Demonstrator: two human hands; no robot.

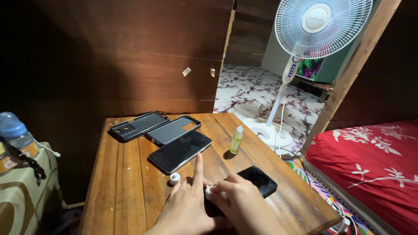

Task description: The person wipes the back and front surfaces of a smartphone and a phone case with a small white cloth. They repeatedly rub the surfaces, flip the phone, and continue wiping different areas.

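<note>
My left hand [187, 204] rests on the wooden table [126, 191], index finger stretched forward, its side against a black phone [259, 179] lying near the table's front right. My right hand [237, 198] presses a small white wad [212, 189] onto that phone's screen, fingers closed around it. A small white cap [174, 177] lies just ahead of my left fingers. A little clear bottle of yellowish liquid [236, 140] stands upright beyond the phone.
Two more black phones [179, 151] [173, 129] and a black phone case [138, 125] lie at the table's back. A white pedestal fan [305, 52] stands on the patterned floor. A red bed [370, 161] is at right, a blue-capped bottle [15, 132] at left.
</note>
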